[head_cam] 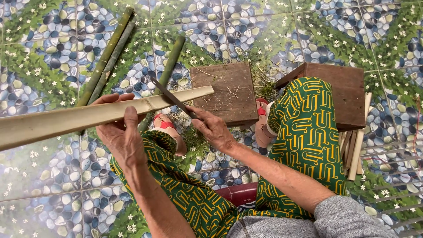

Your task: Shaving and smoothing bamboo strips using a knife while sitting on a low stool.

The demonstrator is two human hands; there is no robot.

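Note:
My left hand point(120, 132) grips a long pale split bamboo piece point(79, 117) that runs from the left edge toward a wooden block. My right hand point(213, 128) holds a dark knife point(169, 97) by the handle, with its blade resting across the top of the bamboo near its right end. The bamboo's right tip lies over the near corner of the brown wooden block point(229, 90) on the floor. My knees, in green and yellow patterned trousers point(308, 128), are spread on either side of the block.
Three green bamboo poles point(108, 55) lie on the pebble-and-flower patterned floor tiles at upper left. A second brown wooden stool or block point(348, 92) sits at right, with pale bamboo strips point(357, 145) beside it. Shavings lie around the block. My feet wear red sandals point(165, 123).

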